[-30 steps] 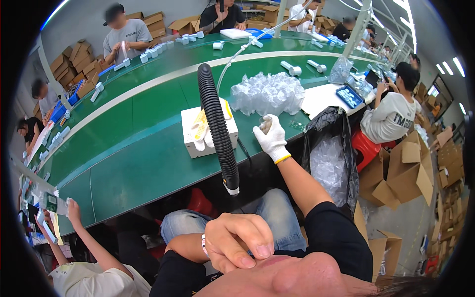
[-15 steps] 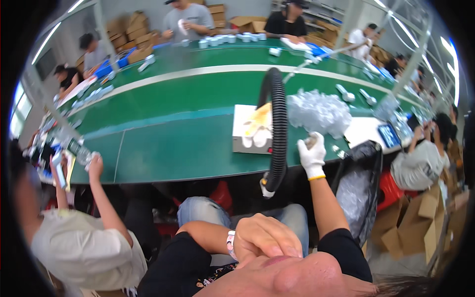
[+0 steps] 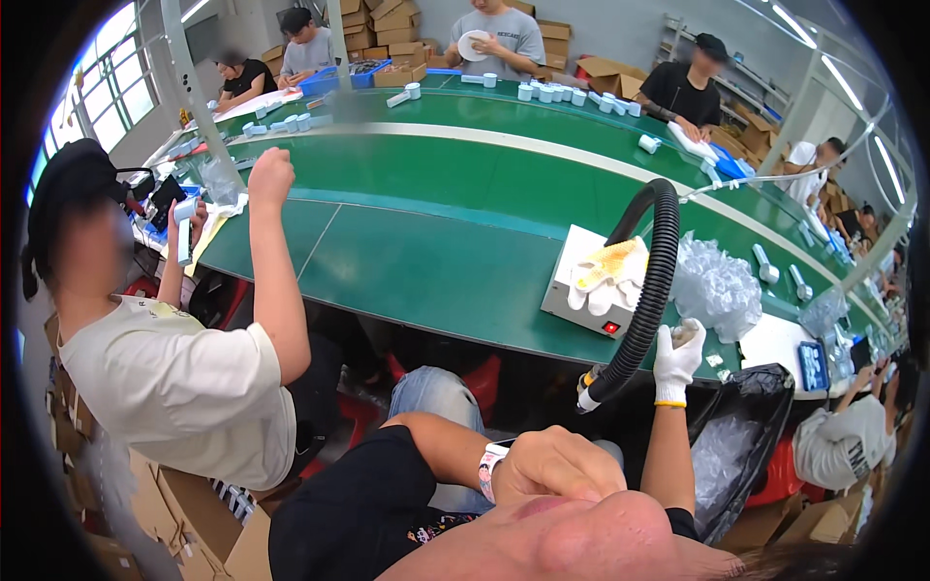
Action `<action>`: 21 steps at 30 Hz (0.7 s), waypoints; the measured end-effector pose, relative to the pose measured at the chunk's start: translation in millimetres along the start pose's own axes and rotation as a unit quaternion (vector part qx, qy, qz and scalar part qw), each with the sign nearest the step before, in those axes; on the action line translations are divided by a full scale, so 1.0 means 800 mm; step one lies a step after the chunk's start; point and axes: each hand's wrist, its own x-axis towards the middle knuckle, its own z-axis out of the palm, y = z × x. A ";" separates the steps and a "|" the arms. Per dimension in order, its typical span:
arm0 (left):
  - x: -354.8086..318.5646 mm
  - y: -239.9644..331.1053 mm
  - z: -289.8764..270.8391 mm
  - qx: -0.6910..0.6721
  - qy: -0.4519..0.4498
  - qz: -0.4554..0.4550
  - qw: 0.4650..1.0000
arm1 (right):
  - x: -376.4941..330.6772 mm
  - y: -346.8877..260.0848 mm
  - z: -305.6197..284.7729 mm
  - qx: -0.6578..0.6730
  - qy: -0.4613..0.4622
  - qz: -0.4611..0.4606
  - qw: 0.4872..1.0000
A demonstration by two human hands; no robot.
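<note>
My bare left hand [image 3: 557,465], with a band at the wrist, is raised close to me at the lower edge. Its fingers are curled and pressed together; the palm side is hidden. At the table's front edge is my right hand [image 3: 678,360], in a white glove with a yellow cuff. Its fingers are bent inward, and I cannot make out what is in them. Beside it hangs a black ribbed hose [image 3: 662,281] with a nozzle [image 3: 586,392]. A white box [image 3: 562,290] with a lit red switch carries white-and-yellow gloves [image 3: 608,276]. A heap of clear plastic bags [image 3: 717,286] lies beyond my right hand.
At left a co-worker [image 3: 184,387] holds a pale blue handled piece [image 3: 185,228]. Similar pieces [image 3: 552,94] line the green table [image 3: 417,261]. A black bag [image 3: 760,397] of clear plastic hangs at right, by a blue tray [image 3: 812,366]. Open cartons [image 3: 184,513] stand lower left.
The view has swung left, so the table and box appear further right. The left co-worker's hand has risen over the table. My hands keep nearly the same pose.
</note>
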 end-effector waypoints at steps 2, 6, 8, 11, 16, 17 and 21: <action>0.008 0.002 -0.006 -0.008 -0.029 -0.019 0.999 | 0.001 0.000 0.000 -0.004 0.000 -0.001 1.000; 0.016 0.007 -0.012 -0.009 -0.059 -0.049 0.997 | 0.000 0.000 -0.001 0.008 0.011 -0.003 1.000; 0.018 0.008 -0.015 -0.009 -0.067 -0.059 0.996 | 0.000 -0.001 0.000 0.002 0.011 -0.004 1.000; 0.020 0.008 -0.020 0.041 -0.077 -0.018 0.996 | 0.000 -0.007 0.000 -0.014 0.014 -0.004 1.000; 0.023 0.011 -0.024 0.063 -0.073 0.015 0.995 | -0.001 -0.005 0.001 -0.014 0.009 -0.002 1.000; 0.023 0.011 -0.024 0.057 -0.072 0.010 0.996 | -0.001 -0.005 0.001 -0.012 0.009 -0.001 1.000; 0.023 0.012 -0.023 0.039 -0.073 -0.009 0.997 | -0.001 -0.006 -0.001 -0.007 0.012 -0.001 1.000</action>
